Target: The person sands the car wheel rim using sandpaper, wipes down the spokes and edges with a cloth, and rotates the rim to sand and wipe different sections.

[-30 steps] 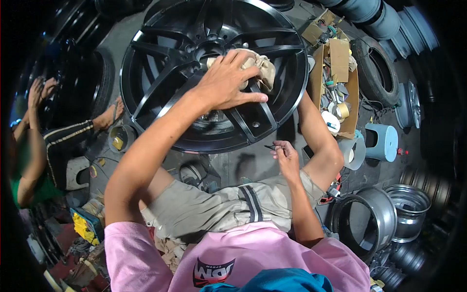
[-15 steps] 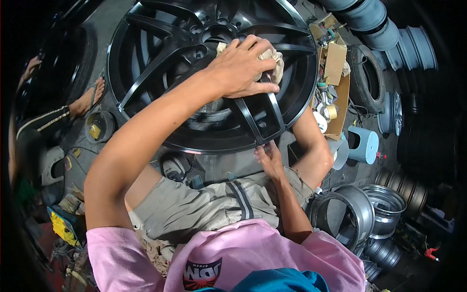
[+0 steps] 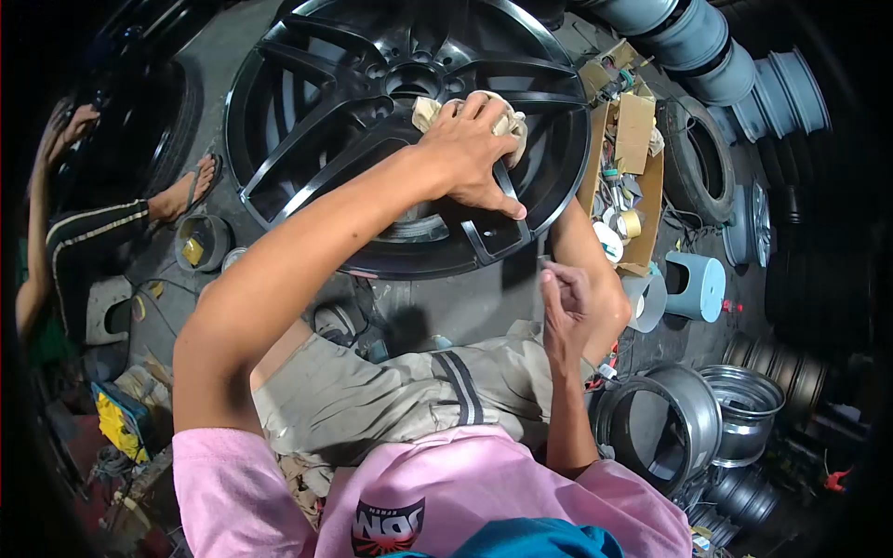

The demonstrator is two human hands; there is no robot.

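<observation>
A large black alloy wheel (image 3: 321, 126) with paired spokes lies face up in front of me, over my lap. My left hand (image 3: 473, 153) reaches across it, fingers bent over a crumpled cream rag (image 3: 428, 113) that rests on the spokes just right of the hub. The thumb points toward the lower rim. Just off the near right edge of the wheel is my right hand (image 3: 566, 296), apart from the rim. Its fingers are curled together, with a small dark bit at the fingertips that is too small to name.
On the right stand a cardboard box (image 3: 654, 200) of tapes and tools, a tire (image 3: 696, 153), a light blue stool (image 3: 698, 284) and bare metal rims (image 3: 688, 409). Stacked grey rims (image 3: 684, 42) fill the upper right. Another person's sandaled foot (image 3: 191, 189) is at left, near a round tub (image 3: 206, 244).
My right hand has left the wheel's near edge and moved right, its fingers curling. The left hand keeps the rag on the wheel. The wheel looks slightly shifted in view.
</observation>
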